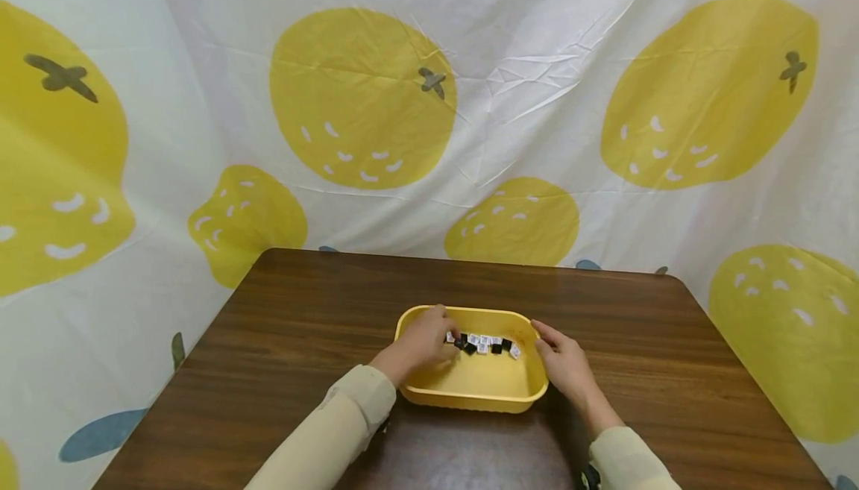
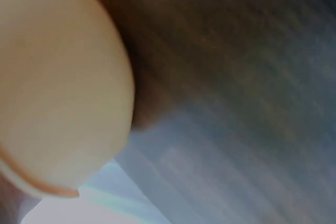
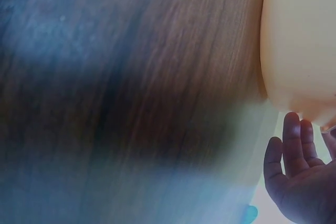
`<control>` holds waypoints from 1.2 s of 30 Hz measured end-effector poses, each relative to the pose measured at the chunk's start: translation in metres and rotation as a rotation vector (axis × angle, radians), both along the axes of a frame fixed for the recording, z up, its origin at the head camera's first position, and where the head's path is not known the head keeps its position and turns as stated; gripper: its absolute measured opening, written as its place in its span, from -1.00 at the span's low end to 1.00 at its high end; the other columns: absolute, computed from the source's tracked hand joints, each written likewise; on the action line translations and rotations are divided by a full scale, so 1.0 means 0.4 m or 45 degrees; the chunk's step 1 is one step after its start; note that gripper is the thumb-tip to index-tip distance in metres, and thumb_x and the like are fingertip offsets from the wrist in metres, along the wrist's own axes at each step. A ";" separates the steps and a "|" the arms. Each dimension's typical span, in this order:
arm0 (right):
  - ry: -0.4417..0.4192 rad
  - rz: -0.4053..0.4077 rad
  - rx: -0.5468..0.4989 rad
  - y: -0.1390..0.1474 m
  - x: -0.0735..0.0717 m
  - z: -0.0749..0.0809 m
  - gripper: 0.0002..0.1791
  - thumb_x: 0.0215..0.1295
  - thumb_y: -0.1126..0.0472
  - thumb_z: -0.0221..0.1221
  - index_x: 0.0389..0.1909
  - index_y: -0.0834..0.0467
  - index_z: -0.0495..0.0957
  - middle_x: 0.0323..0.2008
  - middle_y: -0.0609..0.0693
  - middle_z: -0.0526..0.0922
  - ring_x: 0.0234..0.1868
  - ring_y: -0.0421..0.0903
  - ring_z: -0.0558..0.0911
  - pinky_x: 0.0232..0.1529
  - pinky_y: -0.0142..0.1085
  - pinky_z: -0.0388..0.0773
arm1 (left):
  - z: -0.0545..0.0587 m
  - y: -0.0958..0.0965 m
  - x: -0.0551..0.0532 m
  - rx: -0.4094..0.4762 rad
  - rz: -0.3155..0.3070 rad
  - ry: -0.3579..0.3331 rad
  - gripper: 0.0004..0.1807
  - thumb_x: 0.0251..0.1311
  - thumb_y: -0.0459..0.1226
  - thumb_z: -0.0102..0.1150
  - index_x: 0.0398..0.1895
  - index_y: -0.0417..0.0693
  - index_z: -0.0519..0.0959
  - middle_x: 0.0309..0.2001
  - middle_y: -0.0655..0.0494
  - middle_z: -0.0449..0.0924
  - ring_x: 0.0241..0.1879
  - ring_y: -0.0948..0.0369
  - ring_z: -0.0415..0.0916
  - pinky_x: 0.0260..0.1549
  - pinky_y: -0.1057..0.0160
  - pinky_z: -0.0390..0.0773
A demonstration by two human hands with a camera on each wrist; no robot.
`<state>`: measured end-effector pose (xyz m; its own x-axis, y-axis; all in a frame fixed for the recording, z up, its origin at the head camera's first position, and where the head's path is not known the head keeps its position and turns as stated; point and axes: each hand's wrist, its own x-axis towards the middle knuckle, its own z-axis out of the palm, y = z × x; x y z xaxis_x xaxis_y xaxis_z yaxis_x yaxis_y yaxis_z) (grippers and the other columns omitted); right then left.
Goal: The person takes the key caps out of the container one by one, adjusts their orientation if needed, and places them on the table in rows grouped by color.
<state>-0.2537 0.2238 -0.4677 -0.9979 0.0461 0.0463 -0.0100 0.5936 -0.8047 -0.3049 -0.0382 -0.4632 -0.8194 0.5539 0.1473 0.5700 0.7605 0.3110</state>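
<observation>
A yellow rectangular tub with rounded corners sits on the table. Inside, small black and white squarish pieces lie in a loose row towards the far side; the white ones carry grey marks too small to read. My left hand reaches over the tub's left side, its fingers bent down at the row's left end. Whether they pinch a piece is hidden. At the right end, my right hand holds the rim, thumb on top. The right wrist view shows that hand's fingers against the tub's outer wall.
The dark brown wooden table extends around the tub on all sides. Behind it hangs a white cloth printed with yellow fruit. In the left wrist view, the tub's pale wall fills the left side, and the table is blurred.
</observation>
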 end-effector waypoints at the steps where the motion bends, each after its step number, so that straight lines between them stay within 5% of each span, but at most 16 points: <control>1: 0.002 0.000 -0.011 0.000 0.000 0.000 -0.53 0.51 0.29 -0.05 0.38 0.25 0.37 0.17 0.39 0.50 0.18 0.25 0.50 0.13 0.08 0.46 | 0.007 -0.003 -0.001 0.006 -0.006 0.006 -0.84 0.13 -0.17 0.39 -0.25 0.01 0.70 -0.17 0.05 0.43 -0.19 0.16 0.40 -0.20 0.24 0.49; 8: 0.006 0.009 -0.055 -0.002 -0.002 -0.002 -0.55 0.51 0.30 -0.03 0.37 0.29 0.37 0.17 0.39 0.50 0.17 0.23 0.50 0.13 0.05 0.47 | 0.058 -0.040 -0.009 0.043 0.072 -0.017 -0.86 0.15 -0.12 0.38 -0.26 0.11 0.68 -0.05 0.07 0.43 -0.04 0.12 0.41 -0.14 0.12 0.53; 16: -0.008 -0.006 -0.075 -0.005 -0.005 -0.001 -0.55 0.50 0.31 -0.04 0.35 0.31 0.38 0.09 0.35 0.54 0.11 0.19 0.51 0.09 0.01 0.48 | 0.093 -0.122 -0.035 0.174 0.153 -0.049 -0.85 0.12 -0.18 0.41 -0.27 0.06 0.66 -0.07 0.05 0.43 -0.17 0.12 0.42 -0.22 0.13 0.51; 26: -0.014 -0.016 -0.071 -0.010 -0.003 0.004 -0.56 0.50 0.31 -0.05 0.35 0.31 0.38 0.11 0.35 0.53 0.15 0.21 0.48 0.14 0.07 0.43 | 0.084 -0.256 -0.066 0.178 0.231 -0.022 -0.82 0.05 -0.20 0.39 -0.28 -0.01 0.65 -0.09 0.00 0.46 -0.14 0.06 0.44 -0.14 0.06 0.50; 36: -0.011 -0.030 -0.059 -0.007 -0.004 0.002 -0.55 0.50 0.30 -0.05 0.35 0.29 0.39 0.14 0.35 0.53 0.17 0.20 0.49 0.13 0.03 0.45 | 0.036 -0.383 -0.078 0.128 0.273 -0.077 -0.85 0.05 -0.28 0.40 -0.33 -0.11 0.64 -0.12 -0.13 0.50 -0.03 -0.11 0.46 0.02 -0.08 0.45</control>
<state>-0.2552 0.2211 -0.4669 -0.9969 0.0711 0.0350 0.0105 0.5560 -0.8311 -0.3359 -0.1916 -0.4486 -0.9257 0.3513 0.1399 0.3768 0.8255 0.4202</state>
